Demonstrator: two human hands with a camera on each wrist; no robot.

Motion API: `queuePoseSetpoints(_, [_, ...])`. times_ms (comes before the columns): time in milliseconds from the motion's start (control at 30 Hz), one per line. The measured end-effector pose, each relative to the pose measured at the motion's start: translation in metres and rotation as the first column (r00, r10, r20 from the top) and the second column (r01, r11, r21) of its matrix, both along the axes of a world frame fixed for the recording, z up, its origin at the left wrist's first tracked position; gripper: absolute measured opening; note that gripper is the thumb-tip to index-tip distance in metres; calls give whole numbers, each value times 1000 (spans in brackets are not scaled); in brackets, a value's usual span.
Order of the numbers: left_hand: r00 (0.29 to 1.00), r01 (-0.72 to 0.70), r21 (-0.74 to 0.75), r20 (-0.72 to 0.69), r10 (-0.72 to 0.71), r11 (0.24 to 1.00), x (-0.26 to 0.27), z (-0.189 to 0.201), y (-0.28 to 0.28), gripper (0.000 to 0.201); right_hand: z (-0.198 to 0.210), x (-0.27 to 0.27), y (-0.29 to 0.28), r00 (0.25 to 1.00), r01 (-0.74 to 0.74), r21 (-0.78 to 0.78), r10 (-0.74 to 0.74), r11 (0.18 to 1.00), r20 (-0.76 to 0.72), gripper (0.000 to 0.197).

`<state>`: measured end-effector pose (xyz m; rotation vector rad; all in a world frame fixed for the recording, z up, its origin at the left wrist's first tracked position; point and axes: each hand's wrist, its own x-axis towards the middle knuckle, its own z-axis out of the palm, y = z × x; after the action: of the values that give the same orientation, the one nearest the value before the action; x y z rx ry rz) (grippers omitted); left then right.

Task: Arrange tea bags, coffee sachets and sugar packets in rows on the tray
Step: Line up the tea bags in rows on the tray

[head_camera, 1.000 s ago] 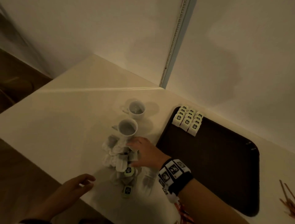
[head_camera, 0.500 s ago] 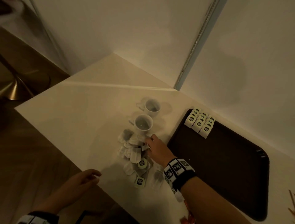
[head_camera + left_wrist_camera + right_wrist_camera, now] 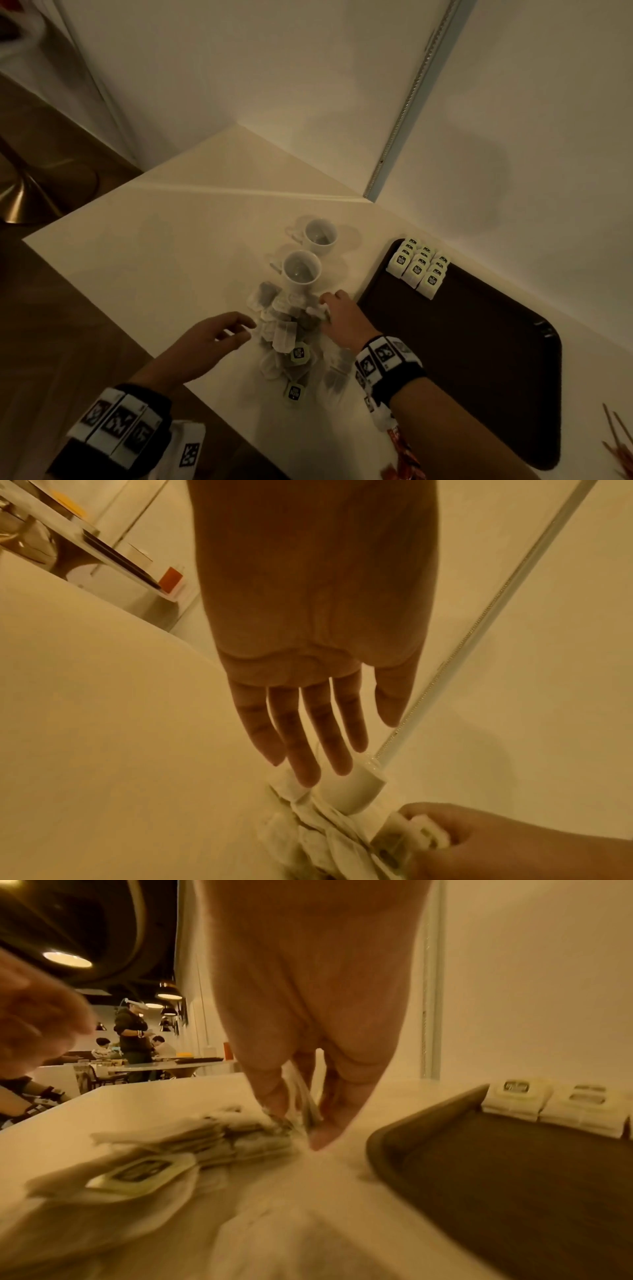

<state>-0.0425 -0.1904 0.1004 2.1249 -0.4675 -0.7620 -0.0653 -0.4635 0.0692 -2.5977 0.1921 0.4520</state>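
A loose pile of tea bags (image 3: 286,334) lies on the cream table, in front of two white cups. My right hand (image 3: 337,317) sits at the pile's right edge, its fingers pinching a tea bag (image 3: 301,1096) there; the same pinched tea bag (image 3: 418,831) shows in the left wrist view. My left hand (image 3: 219,334) hovers just left of the pile with its fingers (image 3: 308,739) straight and spread, holding nothing. Three short rows of tea bags (image 3: 419,270) stand in the far left corner of the dark brown tray (image 3: 479,359).
The nearer white cup (image 3: 301,270) touches the pile's far end; the second cup (image 3: 320,234) stands behind it. Walls close off the table behind the tray. Red sachets (image 3: 402,455) lie by my right forearm, and thin brown sticks (image 3: 620,442) at the far right edge.
My left hand has come up from the table's near edge to the left side of the pile. My right hand has slid further along the pile, toward the nearer cup.
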Motion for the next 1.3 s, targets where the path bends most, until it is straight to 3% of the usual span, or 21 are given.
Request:
queuePoseSetpoints(100, [1000, 17, 3, -5, -17, 1000, -3, -5, 2, 16, -19, -1, 15, 996, 70, -57, -73, 996, -48, 52])
queuePoseSetpoints(200, [1000, 6, 5, -29, -6, 1000, -11, -11, 11, 16, -29, 0, 27, 988, 153, -151, -156, 977, -11, 52])
queuePoseSetpoints(300, [998, -9, -6, -65, 9, 1000, -18, -13, 19, 17, -31, 2, 33, 988, 129, -202, -144, 971, -61, 44])
queuePoseSetpoints(433, [996, -2, 0, -87, 1, 1000, -17, -15, 18, 16, -25, 5, 27, 984, 95, -43, -101, 995, -148, 44])
queuePoseSetpoints(500, [999, -27, -27, -24, 26, 999, -11, -14, 6, 17, -17, 4, 19, 984, 106, 90, -92, 990, -152, 37])
queuePoseSetpoints(567, [993, -85, -86, 69, 91, 993, -5, -10, -17, 19, -11, 1, 10, 987, 110, 135, -93, 985, -129, 12])
queuePoseSetpoints(633, [983, -53, -96, 173, 69, 994, 2, -12, -49, 30, -10, -1, 6, 986, 150, 165, -134, 975, -103, 15])
queuePoseSetpoints(700, [969, 46, 12, 243, -48, 999, 8, -26, -83, 50, -10, -4, 5, 976, 213, 217, -198, 953, -88, 13])
queuePoseSetpoints(767, [924, 135, 238, 320, -209, 962, 11, -43, -110, 54, -9, -7, 4, 967, 253, 262, -241, 931, -78, 14])
queuePoseSetpoints(867, [846, 129, 474, 406, -346, 871, 16, -54, -125, 46, -4, -17, -6, 941, 333, 365, -328, 870, -76, 21])
queuePoseSetpoints(933, [844, 105, 440, 435, -314, 892, 18, -52, -126, 35, 3, -24, -14, 913, 395, 463, -396, 793, -100, 24])
queuePoseSetpoints(1067, [850, 18, 265, 504, -154, 964, 21, -28, -129, 21, 37, -34, -28, 815, 499, 705, -548, 504, -185, 10])
queuePoseSetpoints(1133, [906, -54, 20, 422, 41, 998, 24, -11, -140, 13, 55, -37, -36, 774, 496, 774, -605, 393, -189, 17])
queuePoseSetpoints(1167, [940, -104, -134, 310, 141, 986, 24, 0, -148, 10, 64, -37, -41, 759, 480, 798, -629, 364, -169, 23])
queuePoseSetpoints(1233, [965, -257, -390, -58, 255, 884, 25, 21, -165, 9, 81, -38, -49, 738, 430, 834, -667, 345, -105, 31])
queuePoseSetpoints(1300, [896, -406, -439, -365, 254, 801, 25, 39, -184, 13, 97, -37, -53, 727, 386, 851, -685, 356, -44, 30])
